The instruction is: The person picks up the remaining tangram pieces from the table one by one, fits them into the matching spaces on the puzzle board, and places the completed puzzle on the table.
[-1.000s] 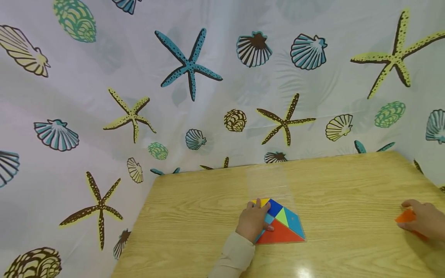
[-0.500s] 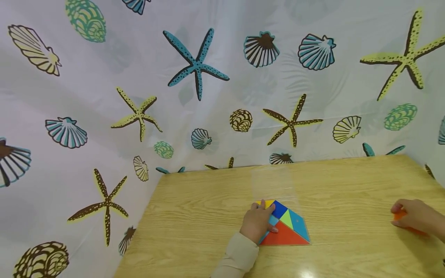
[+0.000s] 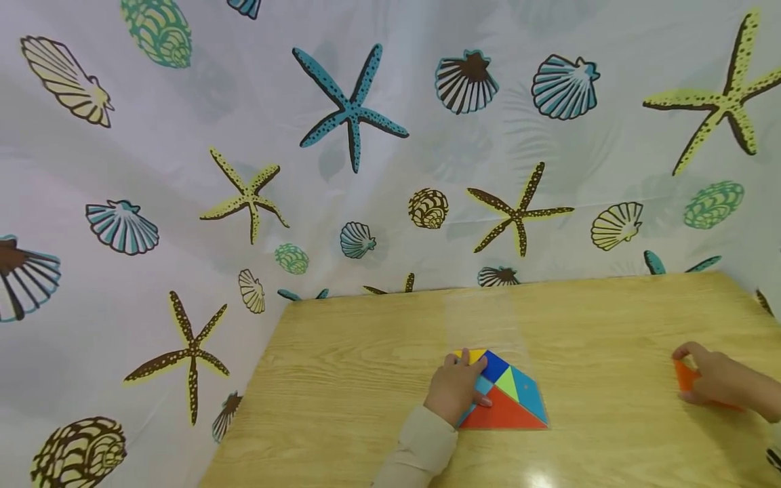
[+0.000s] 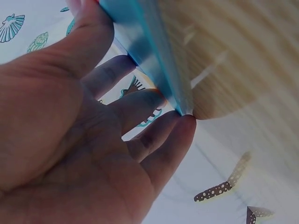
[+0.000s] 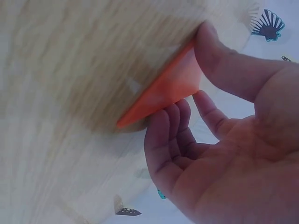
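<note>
In the head view several flat tangram pieces lie fitted together on the table: a red triangle (image 3: 504, 411), a dark blue piece (image 3: 495, 367), a pale green triangle (image 3: 507, 384), a light blue piece (image 3: 529, 393) and a partly covered yellow piece (image 3: 472, 356). My left hand (image 3: 453, 391) rests over their left side, its fingers spread and lightly bent. In the left wrist view those fingertips touch the edge of a blue piece (image 4: 149, 51). Far to the right, my right hand (image 3: 723, 379) pinches an orange tangram piece (image 5: 166, 86) between thumb and fingers, low over the wooden surface.
The pale wooden table (image 3: 366, 352) ends at a hanging white curtain (image 3: 378, 196) printed with shells and starfish, which also closes the left and right sides. A strip of clear film or tape (image 3: 482, 318) runs from behind the pieces to the table's back edge.
My right hand has come slightly left with the orange piece, which shows more between thumb and fingers. My left hand stays on the fitted pieces. The whole view has shifted a little.
</note>
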Tool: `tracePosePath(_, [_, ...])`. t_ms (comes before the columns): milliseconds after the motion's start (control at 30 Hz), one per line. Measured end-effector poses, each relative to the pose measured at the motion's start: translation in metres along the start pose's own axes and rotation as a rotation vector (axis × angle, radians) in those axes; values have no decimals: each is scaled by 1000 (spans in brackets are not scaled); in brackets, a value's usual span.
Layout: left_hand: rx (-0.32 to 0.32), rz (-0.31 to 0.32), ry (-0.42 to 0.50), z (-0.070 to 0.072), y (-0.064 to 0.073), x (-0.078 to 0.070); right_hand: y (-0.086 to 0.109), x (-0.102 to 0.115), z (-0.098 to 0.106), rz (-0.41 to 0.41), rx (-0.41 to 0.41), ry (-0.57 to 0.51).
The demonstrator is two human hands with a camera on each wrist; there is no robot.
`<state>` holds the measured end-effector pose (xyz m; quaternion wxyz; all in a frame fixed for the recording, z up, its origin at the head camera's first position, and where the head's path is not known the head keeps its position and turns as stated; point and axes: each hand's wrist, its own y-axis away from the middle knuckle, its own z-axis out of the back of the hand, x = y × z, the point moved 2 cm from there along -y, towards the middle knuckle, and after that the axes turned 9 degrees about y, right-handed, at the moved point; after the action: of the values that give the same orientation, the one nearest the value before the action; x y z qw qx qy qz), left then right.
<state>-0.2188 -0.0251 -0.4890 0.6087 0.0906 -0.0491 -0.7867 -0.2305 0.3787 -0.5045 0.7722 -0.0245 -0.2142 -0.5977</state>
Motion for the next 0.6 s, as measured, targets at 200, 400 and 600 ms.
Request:
tracePosePath(200, [1, 14, 3, 0, -1, 0, 2, 1, -3, 48, -43, -12])
tracePosePath(400, [5, 28, 1, -6, -4, 0, 3, 16, -7, 119, -130, -9])
tracePosePath(600, [-15, 13, 3, -8, -5, -1, 6, 39, 0, 97, -186, -31])
